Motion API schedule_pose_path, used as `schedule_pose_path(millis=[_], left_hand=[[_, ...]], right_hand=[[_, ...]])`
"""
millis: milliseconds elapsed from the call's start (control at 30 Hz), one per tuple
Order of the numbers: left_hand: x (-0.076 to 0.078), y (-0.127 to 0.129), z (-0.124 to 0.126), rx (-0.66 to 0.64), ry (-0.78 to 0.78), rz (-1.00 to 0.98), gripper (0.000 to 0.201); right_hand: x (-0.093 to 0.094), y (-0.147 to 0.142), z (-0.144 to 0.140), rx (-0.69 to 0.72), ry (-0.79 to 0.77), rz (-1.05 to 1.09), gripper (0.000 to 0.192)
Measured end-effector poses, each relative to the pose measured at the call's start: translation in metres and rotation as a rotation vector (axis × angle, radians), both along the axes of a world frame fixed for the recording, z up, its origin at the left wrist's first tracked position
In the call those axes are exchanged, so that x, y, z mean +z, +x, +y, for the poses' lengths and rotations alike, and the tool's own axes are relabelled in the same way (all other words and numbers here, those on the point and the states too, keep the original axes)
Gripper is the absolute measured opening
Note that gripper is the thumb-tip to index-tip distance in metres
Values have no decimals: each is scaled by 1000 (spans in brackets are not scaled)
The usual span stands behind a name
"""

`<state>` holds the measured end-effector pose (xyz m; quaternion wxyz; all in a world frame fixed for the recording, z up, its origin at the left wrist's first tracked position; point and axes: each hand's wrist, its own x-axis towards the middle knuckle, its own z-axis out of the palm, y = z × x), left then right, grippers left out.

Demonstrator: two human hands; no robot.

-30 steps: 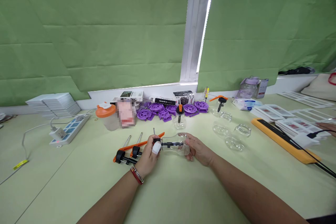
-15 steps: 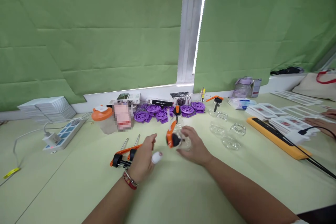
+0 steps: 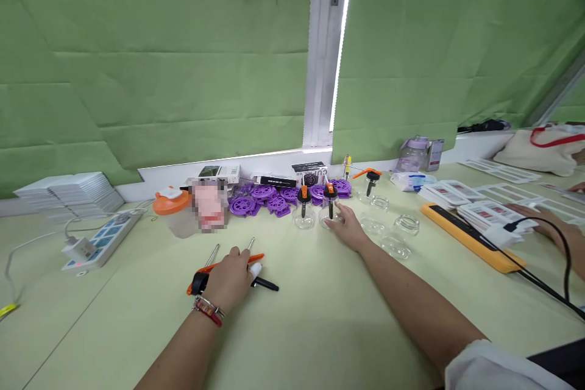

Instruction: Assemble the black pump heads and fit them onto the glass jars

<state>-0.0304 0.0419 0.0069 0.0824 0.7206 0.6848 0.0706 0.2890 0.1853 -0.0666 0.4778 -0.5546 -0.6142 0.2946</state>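
Note:
My right hand is closed around the side of a clear glass jar with a black and orange crank top, standing upright on the table. Just left of it stands a matching glass jar with the same kind of top. Over on the left, my left hand grips one of the loose orange and black crank tops lying on the table. A black shaft sticks out to the right beneath my fingers, and metal rods point up behind them. My palm hides most of these parts. A white wrapping covers my left thumb.
Purple plastic reels lie along the wall. Glass pieces and another crank-topped jar sit to the right, before a yellow power strip. A co-worker's hand rests by white cards. An orange-lidded shaker stands left.
My right hand has moved the crank-topped jar back and stood it beside the other one. My left hand has lowered leftward onto the loose crank tops and closed on one.

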Motion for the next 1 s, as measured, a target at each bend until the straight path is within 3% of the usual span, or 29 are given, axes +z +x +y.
schedule_pose_path(millis=[167,333,433,533,633,700,833,1000], left_hand=[[2,7,-3,-66,-56,-119,36],[1,6,-1,-144,-106,-267,42],[-1,1,1,-157,-129,-402,57],[-2,-6,3,-197,-168,-512,71],[0,-13,2,-287,-255,-551,72],[1,-14,3,-302,-288,-567,69],[1,-11,4,-218,-287,-610,64],[-4,-4,7,-123,-251,-609,55]], right_hand=[[-4,4,17,158,-32,-67,77],[-9,4,23,142,-20,-194,79],[-7,1,15,26,104,-359,80],[0,-4,0,-132,330,-501,70],[10,-7,-16,-277,555,-602,56],[17,-5,-21,-400,618,-621,60],[22,8,-18,-620,598,-553,80],[12,24,-5,-733,422,-384,94]])
